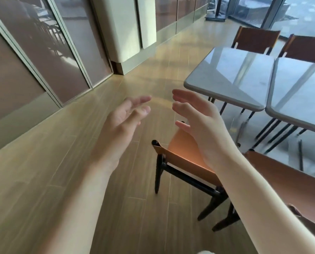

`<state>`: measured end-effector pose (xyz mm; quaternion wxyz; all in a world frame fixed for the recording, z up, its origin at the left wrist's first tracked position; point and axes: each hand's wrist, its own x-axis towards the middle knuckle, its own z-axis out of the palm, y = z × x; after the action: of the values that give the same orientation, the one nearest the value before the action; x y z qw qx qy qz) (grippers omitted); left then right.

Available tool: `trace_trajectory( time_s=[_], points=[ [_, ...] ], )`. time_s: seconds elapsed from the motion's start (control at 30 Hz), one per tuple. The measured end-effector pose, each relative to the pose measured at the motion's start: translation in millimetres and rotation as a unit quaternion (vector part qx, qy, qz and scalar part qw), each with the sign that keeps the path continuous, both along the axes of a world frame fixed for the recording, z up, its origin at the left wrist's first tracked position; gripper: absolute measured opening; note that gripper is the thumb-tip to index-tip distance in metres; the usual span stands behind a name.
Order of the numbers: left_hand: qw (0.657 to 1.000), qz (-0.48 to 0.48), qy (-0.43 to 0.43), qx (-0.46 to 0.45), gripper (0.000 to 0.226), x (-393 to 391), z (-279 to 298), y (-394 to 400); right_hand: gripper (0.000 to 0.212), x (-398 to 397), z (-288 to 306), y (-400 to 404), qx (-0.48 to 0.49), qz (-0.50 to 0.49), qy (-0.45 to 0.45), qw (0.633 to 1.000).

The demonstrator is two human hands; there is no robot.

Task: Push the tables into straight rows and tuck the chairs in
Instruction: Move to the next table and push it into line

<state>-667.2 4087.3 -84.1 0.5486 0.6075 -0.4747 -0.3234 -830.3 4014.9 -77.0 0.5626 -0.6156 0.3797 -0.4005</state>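
- Left hand [123, 116]: grip loose, fingers straight and spread, holding nothing, raised over the wooden floor [43, 171].
- Right hand [198, 125]: grip also slack, fingers extended, palm facing the left hand, holding nothing; it sits in front of the near chair in view, contact cannot be told.
- Near chair [178, 153]: orange-brown back sling on a black frame, standing on the floor just below the right hand, pulled out and apart from the left surface.
- Second brown chair back [285, 173]: just right of the right forearm, partly hidden by it, cut off at the frame edge.
- Left surface [231, 76]: grey glossy top, black legs, beyond the right hand.
- Right surface [299, 92]: same kind, edge to edge with the left one, near corners slightly out of line.
- Far chairs: one dark brown back [255, 40] behind the left surface, another [307, 50] behind the right surface, both close against the far edges.
- Glass wall panels [43, 52] on the left; pale column [127, 30] beyond.
- No containers in view.
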Motion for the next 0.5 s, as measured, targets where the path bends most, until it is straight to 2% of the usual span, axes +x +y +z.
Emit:
trace_trajectory(
  time_s=[0.17,0.5],
  points=[
    [1.000,0.023,0.001,0.007,0.052,53,-5,8,0.034,55,-6,0,-0.002,0.043,0.032,0.999],
    [0.995,0.087,-0.001,0.050,0.049,139,-22,-12,0.029,156,-25,-49,0.035,0.099,0.022,0.994]
  ],
)
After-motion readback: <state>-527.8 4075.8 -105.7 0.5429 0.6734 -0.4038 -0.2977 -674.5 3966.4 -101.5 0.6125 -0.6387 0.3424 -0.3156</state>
